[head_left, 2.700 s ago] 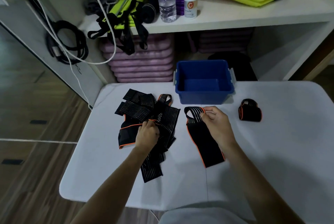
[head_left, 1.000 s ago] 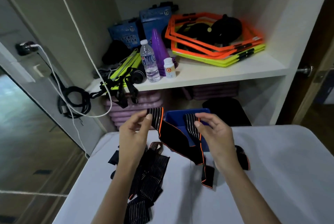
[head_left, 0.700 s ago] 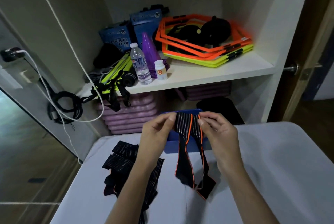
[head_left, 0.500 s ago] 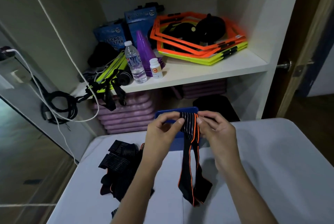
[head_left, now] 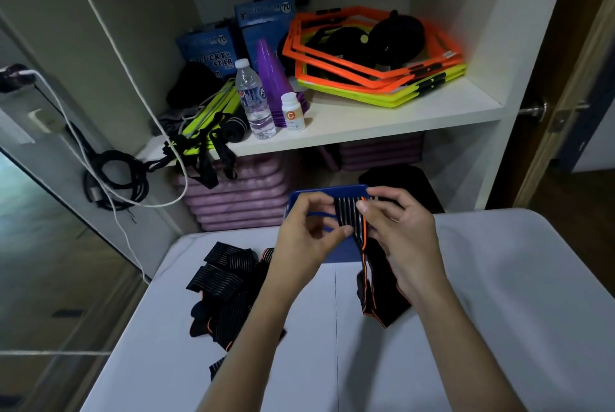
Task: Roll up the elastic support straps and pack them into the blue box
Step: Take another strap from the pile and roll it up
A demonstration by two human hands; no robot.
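White tabletop [head_left: 499,295] carries a loose pile of black ribbed elastic straps with orange edging [head_left: 226,291] at left; blue plastic box [head_left: 329,192] sits at far edge, mostly hidden behind the hands. Left hand [head_left: 306,238] and right hand [head_left: 399,238] are raised close together above the table, both pinching the top of one black-and-orange elastic strap [head_left: 352,218]. Its tail hangs down, lower end apparently touching the table.

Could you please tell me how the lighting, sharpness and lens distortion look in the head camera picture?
Head view: dim overall, brightest on the upper shelf; soft shadows fall on the white table; the wide lens bends the shelf walls and door frame; both hands, left hand and right hand, and the strap look fairly sharp, with slight softness.
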